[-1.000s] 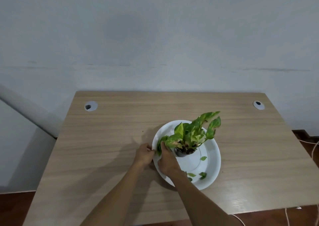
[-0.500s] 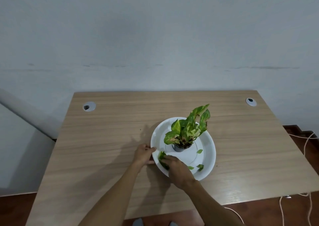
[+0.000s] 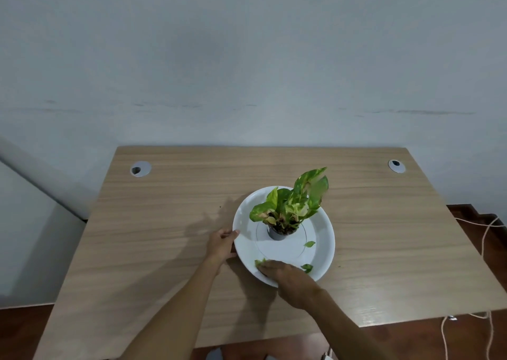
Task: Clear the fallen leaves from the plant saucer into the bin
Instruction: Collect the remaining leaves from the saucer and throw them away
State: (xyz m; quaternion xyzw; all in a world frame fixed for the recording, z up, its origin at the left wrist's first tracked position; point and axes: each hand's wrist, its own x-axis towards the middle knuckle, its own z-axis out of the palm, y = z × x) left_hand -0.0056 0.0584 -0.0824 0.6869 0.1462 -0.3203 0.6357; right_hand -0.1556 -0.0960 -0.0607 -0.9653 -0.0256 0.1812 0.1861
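1. The white saucer (image 3: 323,222) was seen near the middle of the wooden desk (image 3: 164,222), with the small potted plant (image 3: 288,208) standing upright in its centre.
2. The saucer's left rim was steadied by the left hand (image 3: 222,245), thumb over the edge; the fingers were hidden under the rim, so how firmly it was held could not be told.
3. The right hand (image 3: 288,276) was laid palm-down on the near rim, fingers curled over a green leaf clump (image 3: 260,262); a true pinch could not be confirmed.
4. Two loose leaves were left apart from the hand: one (image 3: 310,243) right of the pot, one (image 3: 306,267) just beside the knuckles.
5. No bin was in view.
6. Judgement for the step: leaves best swept together toward the near rim, then gathered in one closed handful; saucer kept flat so the pot isn't tipped.
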